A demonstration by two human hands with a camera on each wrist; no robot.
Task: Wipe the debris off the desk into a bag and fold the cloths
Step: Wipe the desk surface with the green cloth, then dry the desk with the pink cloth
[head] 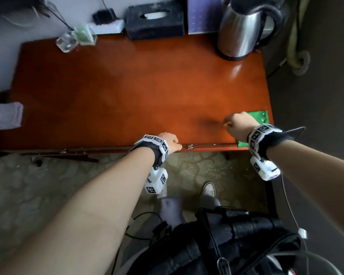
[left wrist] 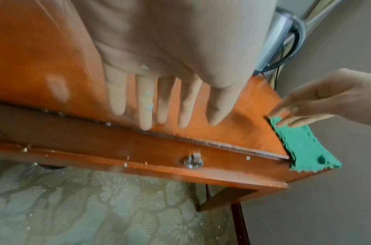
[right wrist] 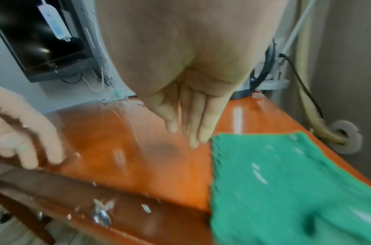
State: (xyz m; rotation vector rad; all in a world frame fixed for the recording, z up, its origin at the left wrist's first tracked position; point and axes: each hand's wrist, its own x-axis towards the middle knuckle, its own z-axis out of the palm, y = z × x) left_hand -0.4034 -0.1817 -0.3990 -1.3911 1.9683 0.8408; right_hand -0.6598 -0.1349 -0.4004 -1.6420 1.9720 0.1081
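A green cloth (head: 260, 116) lies flat on the front right corner of the orange-brown desk (head: 127, 92) and hangs slightly over the front edge (left wrist: 306, 145). My right hand (head: 238, 126) hovers at the cloth's left edge, its straight fingers (right wrist: 193, 126) pointing down at the bare wood beside the green cloth (right wrist: 285, 182). My left hand (head: 170, 142) is at the desk's front edge, its fingers (left wrist: 144, 107) straight and holding nothing. Small pale crumbs (left wrist: 126, 164) lie on the drawer ledge. No bag is in view.
A steel kettle (head: 240, 30), a dark tissue box (head: 155, 20) and a glass (head: 67, 41) stand along the desk's back. A pale folded cloth (head: 8, 116) lies off the left end. A drawer knob (head: 190, 146) sits below the front edge. Crumbs dot the carpet (left wrist: 86, 207).
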